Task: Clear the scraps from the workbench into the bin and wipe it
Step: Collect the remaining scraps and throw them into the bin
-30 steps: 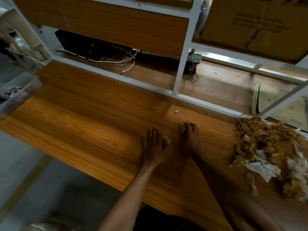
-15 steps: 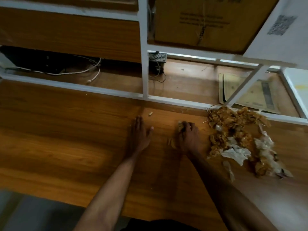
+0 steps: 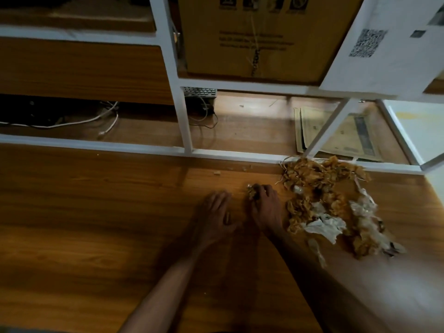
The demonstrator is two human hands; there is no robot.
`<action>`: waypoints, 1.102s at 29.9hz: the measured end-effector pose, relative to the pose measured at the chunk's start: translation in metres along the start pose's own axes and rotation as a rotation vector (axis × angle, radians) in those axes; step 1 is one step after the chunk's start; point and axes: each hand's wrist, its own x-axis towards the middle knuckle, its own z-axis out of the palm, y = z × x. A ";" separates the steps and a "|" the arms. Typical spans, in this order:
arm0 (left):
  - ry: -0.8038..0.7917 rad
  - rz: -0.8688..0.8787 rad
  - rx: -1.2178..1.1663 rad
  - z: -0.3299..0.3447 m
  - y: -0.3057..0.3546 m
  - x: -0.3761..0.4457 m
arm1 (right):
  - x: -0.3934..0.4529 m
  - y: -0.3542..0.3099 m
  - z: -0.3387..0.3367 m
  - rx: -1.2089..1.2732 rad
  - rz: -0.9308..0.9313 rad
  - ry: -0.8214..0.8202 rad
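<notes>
A heap of scraps [image 3: 322, 200], crumpled brown tape and white paper with thin wires, lies on the wooden workbench [image 3: 96, 224] at the right. My right hand [image 3: 264, 207] rests just left of the heap, fingers closed around a small wad of scraps [image 3: 251, 191]. My left hand [image 3: 216, 217] lies flat on the bench beside it, fingers spread, holding nothing. A tiny loose scrap [image 3: 217, 173] sits near the white frame rail. No bin is in view.
A white metal frame [image 3: 185, 116] runs along the bench's back edge. Behind it a lower shelf holds cables [image 3: 105, 121], a small keypad device [image 3: 199, 92] and flat cardboard sheets [image 3: 336, 131]. A cardboard box [image 3: 254, 39] stands on the shelf above.
My view has swung right and the left-hand bin has dropped out of sight. My left hand has slid back toward my right hand, which stays closed on its wad.
</notes>
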 end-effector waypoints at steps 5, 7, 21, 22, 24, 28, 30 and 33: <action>0.277 -0.004 -0.162 0.016 0.005 0.013 | 0.016 -0.011 0.005 0.025 -0.091 -0.065; 0.343 -0.194 -0.313 0.010 0.009 0.024 | 0.031 -0.025 0.011 0.040 -0.139 -0.102; 0.283 -0.447 -0.262 -0.019 -0.005 0.095 | 0.093 -0.026 0.006 -0.261 -0.023 -0.169; 0.271 -0.432 -0.252 -0.018 -0.001 0.099 | 0.093 -0.020 0.003 -0.222 0.004 -0.146; 0.236 -0.406 -0.215 -0.019 0.009 0.108 | 0.092 -0.013 -0.001 -0.135 0.010 -0.132; 0.156 -0.365 -0.138 -0.016 0.027 0.126 | 0.087 -0.007 -0.002 -0.061 -0.028 -0.105; 0.100 -0.229 -0.188 -0.011 0.034 0.130 | 0.085 -0.002 -0.006 -0.035 -0.011 -0.085; 0.070 -0.065 -0.451 -0.011 0.037 0.126 | 0.083 0.005 -0.016 0.034 0.005 -0.033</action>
